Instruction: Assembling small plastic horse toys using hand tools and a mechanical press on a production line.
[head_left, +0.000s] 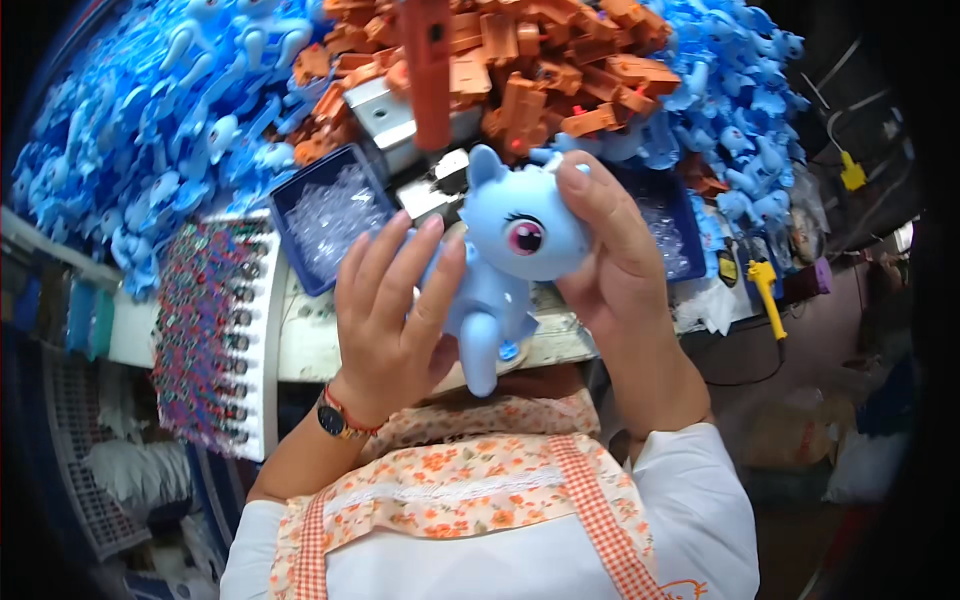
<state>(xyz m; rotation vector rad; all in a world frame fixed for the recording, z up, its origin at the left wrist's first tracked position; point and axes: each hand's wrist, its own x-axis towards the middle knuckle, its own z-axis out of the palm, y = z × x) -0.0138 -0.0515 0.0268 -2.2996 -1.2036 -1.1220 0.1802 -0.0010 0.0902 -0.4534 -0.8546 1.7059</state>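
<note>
I hold a light blue toy pony (pixel 510 265) with a large pink eye up in front of me, above the bench edge. My left hand (pixel 392 310) wraps the pony's body from the left, fingers spread over its back. My right hand (pixel 612 250) grips the head from the right, thumb on top by the ear. The pony's legs hang down between my hands. A watch and a red band sit on my left wrist.
A heap of blue toy ponies (pixel 150 120) fills the bench's left and right back. Orange plastic parts (pixel 540 60) pile at the back centre. A blue tray of clear pieces (pixel 330 215) and a white rack of small eye parts (pixel 215 330) stand left. A yellow tool (pixel 768 290) lies right.
</note>
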